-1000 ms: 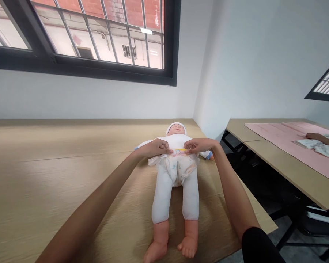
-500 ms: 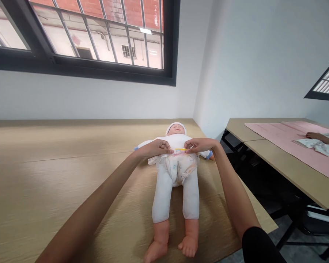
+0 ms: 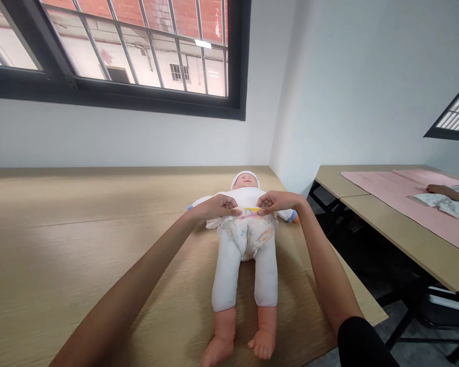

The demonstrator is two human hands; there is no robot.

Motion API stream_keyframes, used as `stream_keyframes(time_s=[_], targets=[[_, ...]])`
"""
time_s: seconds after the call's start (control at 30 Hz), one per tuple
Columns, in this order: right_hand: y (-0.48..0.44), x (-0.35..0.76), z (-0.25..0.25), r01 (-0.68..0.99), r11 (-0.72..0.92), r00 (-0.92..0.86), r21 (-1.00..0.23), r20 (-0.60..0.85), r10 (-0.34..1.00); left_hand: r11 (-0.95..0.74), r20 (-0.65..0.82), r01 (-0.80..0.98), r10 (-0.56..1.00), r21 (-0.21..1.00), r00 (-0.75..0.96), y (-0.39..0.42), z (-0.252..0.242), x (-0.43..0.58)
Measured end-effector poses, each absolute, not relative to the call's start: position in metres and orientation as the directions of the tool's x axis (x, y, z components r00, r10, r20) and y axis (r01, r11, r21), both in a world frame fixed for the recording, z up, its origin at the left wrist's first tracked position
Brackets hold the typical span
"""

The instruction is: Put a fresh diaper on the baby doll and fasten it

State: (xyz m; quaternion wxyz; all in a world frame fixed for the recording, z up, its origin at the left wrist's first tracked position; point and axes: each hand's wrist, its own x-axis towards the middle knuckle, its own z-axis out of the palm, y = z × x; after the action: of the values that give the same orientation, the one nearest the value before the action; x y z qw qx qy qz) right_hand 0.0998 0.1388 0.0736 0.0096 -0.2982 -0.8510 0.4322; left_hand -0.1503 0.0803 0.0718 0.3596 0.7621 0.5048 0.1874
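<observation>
A baby doll (image 3: 226,275) in white clothes and a white cap lies on its back, feet toward me. Around its hips sits a white diaper (image 3: 248,232) with a printed front and a yellow strip at the waist. My left hand (image 3: 224,205) pinches the diaper's front waistband on the left side. On the right side, my right hand (image 3: 271,202) grips the same edge between thumb and fingers. A loose side flap of the diaper spreads out below my left wrist.
The doll lies on a wooden table (image 3: 80,265) against the wall, below a barred window (image 3: 137,51). To the right, a second table (image 3: 413,234) carries a pink mat (image 3: 390,196). Another person's hand (image 3: 441,190) rests there on a white printed cloth item (image 3: 449,205).
Almost nothing differs. Both hands keep their pinch on the diaper's waistband, and a little more of the yellow strip shows between them.
</observation>
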Motion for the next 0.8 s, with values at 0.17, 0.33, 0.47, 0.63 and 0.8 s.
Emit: stream_keyframes(time_s=[0.17, 0.33, 0.47, 0.63, 0.8], targets=[[0.142, 0.1, 0.071, 0.51, 0.458, -0.814, -0.729, -0.236, 0.531, -0.246, -0.06, 0.626, 0.903, 0.74, 0.426, 0.08, 0.071, -0.151], [0.137, 0.105, 0.078, 0.496, 0.418, -0.8, -0.761, -0.214, 0.56, -0.204, -0.097, 0.6, 0.898, 0.773, 0.43, 0.079, 0.074, -0.15], [0.132, 0.115, 0.086, 0.516, 0.409, -0.752, -0.752, -0.169, 0.638, -0.159, -0.134, 0.589, 0.897, 0.793, 0.422, 0.078, 0.078, -0.15], [0.134, 0.117, 0.084, 0.527, 0.333, -0.759, -0.782, -0.256, 0.599, -0.225, -0.092, 0.64, 0.902, 0.735, 0.423, 0.08, 0.073, -0.15], [0.137, 0.106, 0.078, 0.544, 0.386, -0.781, -0.745, -0.282, 0.557, -0.243, -0.082, 0.667, 0.906, 0.704, 0.416, 0.083, 0.066, -0.149]])
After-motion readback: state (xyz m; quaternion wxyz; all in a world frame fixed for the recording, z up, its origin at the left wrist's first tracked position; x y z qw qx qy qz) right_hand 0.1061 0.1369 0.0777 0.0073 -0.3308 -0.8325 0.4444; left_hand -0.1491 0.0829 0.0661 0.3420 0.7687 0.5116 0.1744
